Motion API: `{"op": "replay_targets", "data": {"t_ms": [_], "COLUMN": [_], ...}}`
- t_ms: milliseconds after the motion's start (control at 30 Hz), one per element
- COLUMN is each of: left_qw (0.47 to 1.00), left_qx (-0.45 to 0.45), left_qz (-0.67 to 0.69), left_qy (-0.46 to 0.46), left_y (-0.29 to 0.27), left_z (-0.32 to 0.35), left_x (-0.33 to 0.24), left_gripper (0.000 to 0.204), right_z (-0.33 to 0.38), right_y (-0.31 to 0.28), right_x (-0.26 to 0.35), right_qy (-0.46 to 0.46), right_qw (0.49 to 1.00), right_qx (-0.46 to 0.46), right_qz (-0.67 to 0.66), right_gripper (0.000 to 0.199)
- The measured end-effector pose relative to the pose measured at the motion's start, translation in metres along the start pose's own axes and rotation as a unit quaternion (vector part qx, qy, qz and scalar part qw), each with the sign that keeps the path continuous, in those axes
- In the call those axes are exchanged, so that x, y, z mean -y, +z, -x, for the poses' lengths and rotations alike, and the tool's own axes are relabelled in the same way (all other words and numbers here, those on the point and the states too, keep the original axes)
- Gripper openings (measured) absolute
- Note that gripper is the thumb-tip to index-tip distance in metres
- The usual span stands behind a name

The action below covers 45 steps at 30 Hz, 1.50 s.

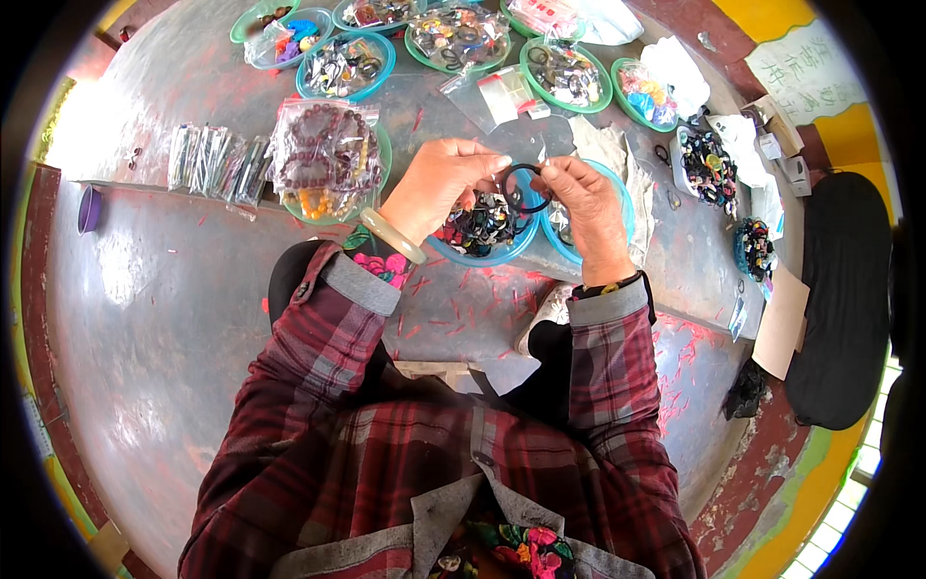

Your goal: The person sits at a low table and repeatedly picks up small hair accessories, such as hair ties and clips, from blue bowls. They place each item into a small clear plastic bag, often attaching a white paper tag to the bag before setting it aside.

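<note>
A black ring-shaped hair tie (522,209) is held up between my two hands, above a blue basin (470,259) filled with dark hair ties and small bits. My right hand (590,207) pinches its right side between thumb and fingers. At its upper left edge, my left hand (434,183) has thumb and fingertips closed together; part of that pinch is hidden. A pale bangle (394,236) circles my left wrist. Just right of the filled basin, a second blue basin (629,207) is partly covered by my right hand.
A bag of dark red beads (323,145) lies on a green basin to the left, beside packets of thin sticks (214,162). Several basins of small goods line the far side, including a blue one (391,68). A white tub (678,159) of dark items stands right.
</note>
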State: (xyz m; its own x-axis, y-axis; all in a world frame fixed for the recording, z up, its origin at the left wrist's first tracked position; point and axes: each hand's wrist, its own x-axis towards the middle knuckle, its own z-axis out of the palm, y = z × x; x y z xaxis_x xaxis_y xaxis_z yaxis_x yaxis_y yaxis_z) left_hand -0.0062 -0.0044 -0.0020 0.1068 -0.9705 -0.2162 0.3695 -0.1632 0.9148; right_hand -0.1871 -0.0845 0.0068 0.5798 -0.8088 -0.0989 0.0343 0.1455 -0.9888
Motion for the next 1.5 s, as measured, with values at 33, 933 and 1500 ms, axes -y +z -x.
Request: {"op": "replay_targets", "data": {"t_ms": [33, 933, 1500], "left_qw": [1.000, 0.998, 0.974], "left_qx": [-0.002, -0.003, -0.055], "left_qz": [0.017, 0.055, 0.220], "left_qy": [0.004, 0.001, 0.013], "left_y": [0.000, 0.003, -0.003], "left_z": [0.000, -0.001, -0.007], "left_x": [-0.001, 0.007, 0.015], "left_gripper": [0.021, 0.026, 0.024], "right_z": [-0.001, -0.001, 0.000], "right_y": [-0.001, 0.001, 0.007], "right_x": [-0.003, -0.008, -0.003], "right_qy": [0.015, 0.005, -0.030], "right_qw": [1.000, 0.999, 0.996], "right_qx": [0.014, 0.019, -0.082], "right_qz": [0.005, 0.031, -0.003], "right_gripper": [0.014, 0.012, 0.015]}}
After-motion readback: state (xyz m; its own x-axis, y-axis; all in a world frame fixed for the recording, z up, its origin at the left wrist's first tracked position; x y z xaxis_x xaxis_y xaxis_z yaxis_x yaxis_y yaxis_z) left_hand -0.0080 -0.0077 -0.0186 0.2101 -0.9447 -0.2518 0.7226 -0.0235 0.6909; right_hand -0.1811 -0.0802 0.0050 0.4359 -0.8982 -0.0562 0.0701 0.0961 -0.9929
